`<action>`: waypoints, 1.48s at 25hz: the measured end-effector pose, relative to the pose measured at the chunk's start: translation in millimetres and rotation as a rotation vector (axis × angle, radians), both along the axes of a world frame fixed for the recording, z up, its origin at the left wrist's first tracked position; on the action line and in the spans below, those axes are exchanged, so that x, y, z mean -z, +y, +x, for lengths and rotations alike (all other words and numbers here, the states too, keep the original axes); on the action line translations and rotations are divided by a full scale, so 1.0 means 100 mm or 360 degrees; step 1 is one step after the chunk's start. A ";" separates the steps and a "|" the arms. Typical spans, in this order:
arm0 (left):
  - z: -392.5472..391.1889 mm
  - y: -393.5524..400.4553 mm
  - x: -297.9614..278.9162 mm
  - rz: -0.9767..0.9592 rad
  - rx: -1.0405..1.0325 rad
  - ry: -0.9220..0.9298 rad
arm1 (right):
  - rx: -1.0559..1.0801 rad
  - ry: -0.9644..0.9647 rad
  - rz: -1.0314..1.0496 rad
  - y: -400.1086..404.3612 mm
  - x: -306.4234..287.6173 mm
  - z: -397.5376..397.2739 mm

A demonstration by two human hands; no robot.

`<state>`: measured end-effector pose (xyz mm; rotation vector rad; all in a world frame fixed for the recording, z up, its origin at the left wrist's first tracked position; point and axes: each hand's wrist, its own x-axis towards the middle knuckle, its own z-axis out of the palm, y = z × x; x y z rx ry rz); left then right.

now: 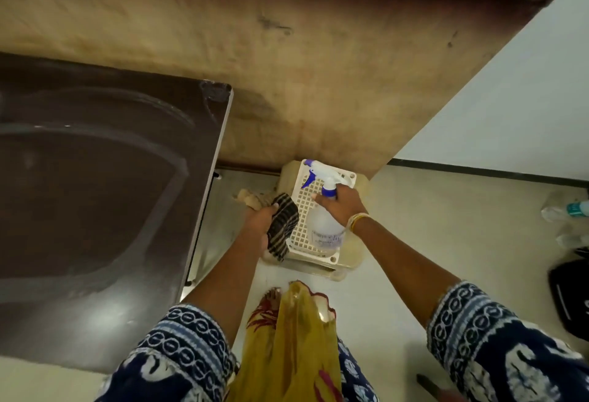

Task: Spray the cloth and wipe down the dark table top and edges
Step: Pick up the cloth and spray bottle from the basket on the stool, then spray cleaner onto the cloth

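Head view: dark surface [89, 178] at left, streaked; pale floor [414, 226]. Left hand [259, 221] clenches cloth [282, 226]; right hand [339, 207] grips bottle [322, 229] on stool [318, 242].

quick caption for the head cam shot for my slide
Left hand grips a striped cloth while the right hand holds a spray bottle over a white stool beside the dark table.

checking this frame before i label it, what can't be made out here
All in the head view:
- Spray bottle label: print too small and blurred to read.
- Right hand covers the bottle's neck; liquid level unclear.
- Striped cloth: bunched in the left hand, so size and dampness unknown.
- Dark table: left part cut off by the frame edge.
- White basket: contents hidden by bottle and hands.
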<state>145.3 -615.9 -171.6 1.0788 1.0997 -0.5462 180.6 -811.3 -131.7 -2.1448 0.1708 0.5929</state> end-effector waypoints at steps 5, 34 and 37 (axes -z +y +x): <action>-0.08 0.02 -0.75 0.0104 0.0017 -0.0191 | 0.0351 0.0108 0.0570 0.07 -0.84 -0.36; -1.62 2.61 -2.15 0.0097 0.0665 -0.0794 | 0.1082 -0.0231 0.0675 2.73 -1.82 -2.87; -1.86 2.93 -2.13 0.0089 0.0656 -0.0790 | 0.1067 -0.0258 0.0655 3.06 -1.91 -3.17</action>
